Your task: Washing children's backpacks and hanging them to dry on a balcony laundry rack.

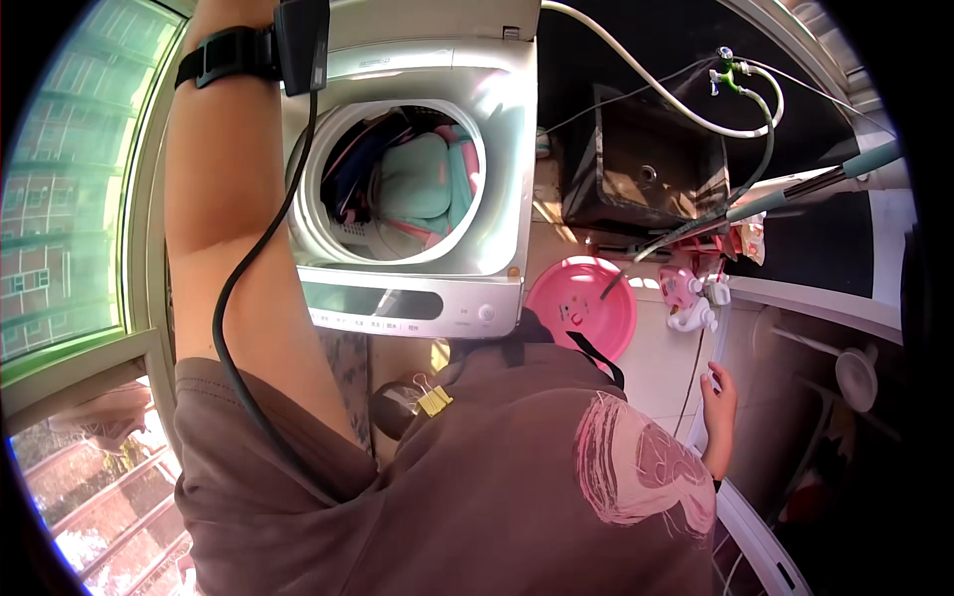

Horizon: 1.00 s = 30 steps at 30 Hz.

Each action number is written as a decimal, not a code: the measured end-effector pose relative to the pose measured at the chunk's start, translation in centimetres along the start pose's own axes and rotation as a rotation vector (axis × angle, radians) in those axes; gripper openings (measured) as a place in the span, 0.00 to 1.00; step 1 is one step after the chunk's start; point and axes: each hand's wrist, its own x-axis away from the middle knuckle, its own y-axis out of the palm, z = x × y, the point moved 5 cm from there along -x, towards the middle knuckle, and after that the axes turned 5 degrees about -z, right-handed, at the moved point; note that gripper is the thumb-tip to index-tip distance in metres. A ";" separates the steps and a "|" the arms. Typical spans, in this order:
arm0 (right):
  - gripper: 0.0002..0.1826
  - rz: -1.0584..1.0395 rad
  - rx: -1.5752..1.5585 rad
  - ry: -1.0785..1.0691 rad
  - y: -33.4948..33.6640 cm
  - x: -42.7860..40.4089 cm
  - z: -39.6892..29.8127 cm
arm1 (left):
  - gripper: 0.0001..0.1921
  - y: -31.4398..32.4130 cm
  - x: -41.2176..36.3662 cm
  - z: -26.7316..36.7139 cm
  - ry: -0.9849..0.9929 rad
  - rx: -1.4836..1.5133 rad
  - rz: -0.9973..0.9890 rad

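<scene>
My left arm reaches up past the left side of a top-loading washing machine (pixel 417 298); my left hand is out of view beyond the picture's top edge. The machine's lid (pixel 425 18) stands raised. Inside the drum lie a pale green padded item (pixel 414 175) and dark blue cloth (pixel 363 160) with pink edges. My right hand (pixel 720 392) hangs low at the right, fingers apart and slightly curled, holding nothing. Nearest to it are a white bottle (pixel 692 316) and a pink detergent bottle (pixel 678 287) on the floor.
A pink basin (pixel 548 298) stands on the tiles right of the machine. Behind it is a dark stone sink (pixel 648 201) with a hose and a green tap (pixel 727 77). A pole (pixel 812 184) slants across the right. Windows line the left side.
</scene>
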 end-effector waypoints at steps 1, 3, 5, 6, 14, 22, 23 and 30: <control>0.19 0.031 -0.027 0.020 0.1 0.3 0.8 | 0.42 -0.6 1.6 -2.9 -0.151 -0.014 -0.089; 0.18 0.085 -0.058 0.084 0.4 1.7 2.2 | 0.30 -0.8 3.1 -9.3 -0.349 -0.081 -0.176; 0.18 0.058 -0.114 0.123 0.8 3.0 3.4 | 0.17 -0.5 6.8 -14.5 -0.728 -0.274 -0.274; 0.18 0.061 -0.123 0.124 0.7 3.3 4.3 | 0.19 -1.9 9.3 -18.0 -0.945 -0.391 -0.272; 0.16 0.102 -0.118 0.291 -3.1 7.3 7.6 | 0.47 -13.1 20.7 -34.4 -1.137 -1.033 0.375; 0.16 0.109 -0.035 0.313 -5.6 9.1 8.7 | 0.63 -13.3 21.0 -37.8 -1.169 -1.126 0.317; 0.15 0.095 -0.058 0.300 -5.6 9.2 9.0 | 0.54 -13.2 21.1 -37.7 -1.165 -1.289 0.334; 0.15 0.037 -0.046 0.244 -5.9 6.1 6.2 | 0.22 -15.0 20.3 -35.0 -1.579 -1.168 0.120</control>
